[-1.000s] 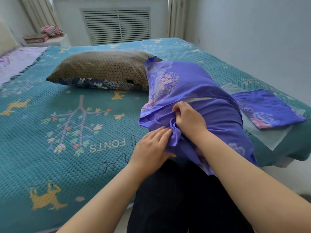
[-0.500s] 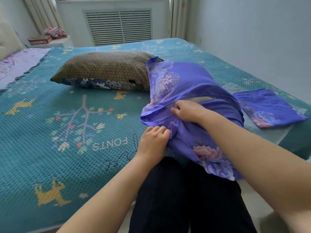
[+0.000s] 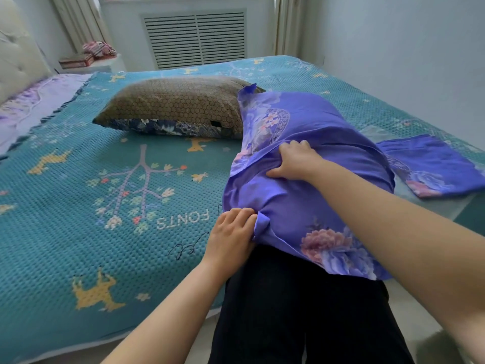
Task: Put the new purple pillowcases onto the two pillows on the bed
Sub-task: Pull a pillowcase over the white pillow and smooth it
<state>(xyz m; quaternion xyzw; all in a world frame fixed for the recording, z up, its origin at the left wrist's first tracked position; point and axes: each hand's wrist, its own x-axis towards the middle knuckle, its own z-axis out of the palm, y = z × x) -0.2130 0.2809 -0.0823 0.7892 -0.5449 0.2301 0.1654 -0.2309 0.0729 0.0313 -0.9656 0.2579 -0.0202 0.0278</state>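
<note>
A pillow inside a purple flowered pillowcase (image 3: 322,132) lies on the teal bed cover, its near end hanging over my lap. My right hand (image 3: 295,161) grips a bunch of the purple cloth on top of the pillow. My left hand (image 3: 232,235) holds the loose near corner of the same case, fingers curled into the fold. A second pillow (image 3: 178,103) in a brown honeycomb cover lies behind to the left, its right end touching the purple one. A second purple pillowcase (image 3: 430,164) lies folded flat at the right.
The bed (image 3: 78,206) has a teal cover with deer and tree patterns. A pale headboard (image 3: 15,64) stands at the far left. A vent grille (image 3: 195,39) and a low ledge with books (image 3: 78,60) are behind the bed. A wall runs along the right.
My right hand has slid farther up the pillow, bunching the cloth. The case's open end has dropped down over my lap, showing a pink flower print. My left hand stays at the near corner.
</note>
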